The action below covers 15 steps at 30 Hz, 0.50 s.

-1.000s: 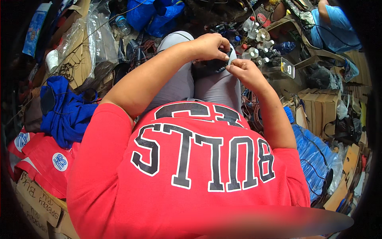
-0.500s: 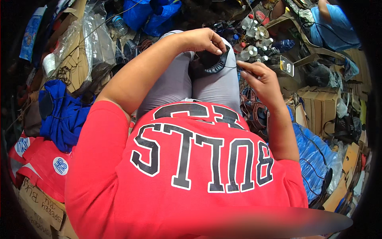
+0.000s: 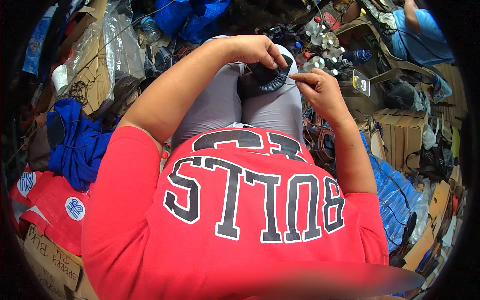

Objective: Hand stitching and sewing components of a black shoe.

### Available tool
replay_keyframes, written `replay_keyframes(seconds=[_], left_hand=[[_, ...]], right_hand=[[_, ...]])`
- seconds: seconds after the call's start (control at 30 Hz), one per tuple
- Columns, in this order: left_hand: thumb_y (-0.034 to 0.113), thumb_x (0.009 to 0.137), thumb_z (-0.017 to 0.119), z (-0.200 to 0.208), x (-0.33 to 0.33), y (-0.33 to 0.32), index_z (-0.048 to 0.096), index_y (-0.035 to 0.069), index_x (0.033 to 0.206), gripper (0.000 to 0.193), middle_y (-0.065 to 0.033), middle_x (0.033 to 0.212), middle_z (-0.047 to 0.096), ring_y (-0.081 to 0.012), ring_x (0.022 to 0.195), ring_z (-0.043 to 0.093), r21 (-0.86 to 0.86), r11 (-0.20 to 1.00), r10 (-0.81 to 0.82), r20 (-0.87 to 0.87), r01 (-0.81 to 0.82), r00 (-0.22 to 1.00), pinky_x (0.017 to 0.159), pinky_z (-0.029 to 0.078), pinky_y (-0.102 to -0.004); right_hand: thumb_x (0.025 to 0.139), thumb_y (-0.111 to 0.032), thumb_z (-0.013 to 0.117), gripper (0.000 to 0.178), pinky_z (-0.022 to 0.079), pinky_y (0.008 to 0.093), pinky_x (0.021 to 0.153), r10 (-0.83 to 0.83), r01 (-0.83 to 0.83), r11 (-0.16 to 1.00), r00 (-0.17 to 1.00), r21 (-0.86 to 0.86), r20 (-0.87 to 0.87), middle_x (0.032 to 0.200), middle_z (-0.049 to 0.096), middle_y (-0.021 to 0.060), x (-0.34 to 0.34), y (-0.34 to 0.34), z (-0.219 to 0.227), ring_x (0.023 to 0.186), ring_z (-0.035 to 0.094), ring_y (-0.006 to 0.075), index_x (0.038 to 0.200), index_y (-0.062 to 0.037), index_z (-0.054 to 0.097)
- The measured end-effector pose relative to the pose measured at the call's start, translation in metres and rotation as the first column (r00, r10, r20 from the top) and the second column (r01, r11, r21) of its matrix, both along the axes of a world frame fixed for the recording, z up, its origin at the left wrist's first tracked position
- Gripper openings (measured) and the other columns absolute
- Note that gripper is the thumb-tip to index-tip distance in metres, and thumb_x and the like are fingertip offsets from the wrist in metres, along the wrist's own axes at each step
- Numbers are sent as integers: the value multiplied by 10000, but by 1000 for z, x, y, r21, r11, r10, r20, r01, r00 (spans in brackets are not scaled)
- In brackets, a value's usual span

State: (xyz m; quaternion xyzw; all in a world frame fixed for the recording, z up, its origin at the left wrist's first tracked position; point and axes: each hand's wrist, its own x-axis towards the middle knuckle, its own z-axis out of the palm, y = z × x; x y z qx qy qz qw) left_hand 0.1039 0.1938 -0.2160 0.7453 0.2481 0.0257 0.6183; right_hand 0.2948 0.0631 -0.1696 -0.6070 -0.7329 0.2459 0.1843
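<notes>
A black leather shoe upper [image 3: 272, 85] with a puckered, gathered seam rests on my grey-trousered thighs, near the knees. My left hand [image 3: 260, 51] reaches over it from above, fingers closed in a pinch on its far edge. Just to the right, my right hand [image 3: 322, 92] is closed too, thumb and forefinger pressed together close to the upper. A thin dark thread [image 3: 289, 84] shows between the upper and the right fingertips. Whether those fingertips also hold a needle is too small to make out.
Several bottles [image 3: 327, 55] with white, red and blue caps stand beyond my right knee. Cardboard [image 3: 397, 132] and blue plastic sheeting [image 3: 385, 185] lie on the right. To the left are blue cloth [image 3: 80, 145], a red bag [image 3: 55, 210] and clear plastic [image 3: 122, 50].
My right hand has moved left, closer to the shoe upper, and the stretch of thread between them is shorter. The left hand stays at the upper with its fingertips slightly shifted.
</notes>
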Motion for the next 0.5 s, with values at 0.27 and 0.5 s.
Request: replay_keyframes(seconds=[0.27,0.5], left_hand=[[70,785,641,-4,5,4,674,57,1054,272,-41,954,671,-121,877,573,16,1000,-19,10,19,1000,832,427,-254],[123,794,664,-13,9,11,664,46,1061,278,-32,943,668,-113,885,578,30,994,-106,61,105,992,850,429,-257]], right_hand=[[770,-99,628,191,458,329,644,2,-5,997,999,78,50,732,568,110,-7,2,-12,691,572,256,949,-91,695],[816,-94,632,218,405,240,751,-8,-72,970,945,-232,-326,766,563,-7,29,22,-42,797,534,106,1024,-123,690]])
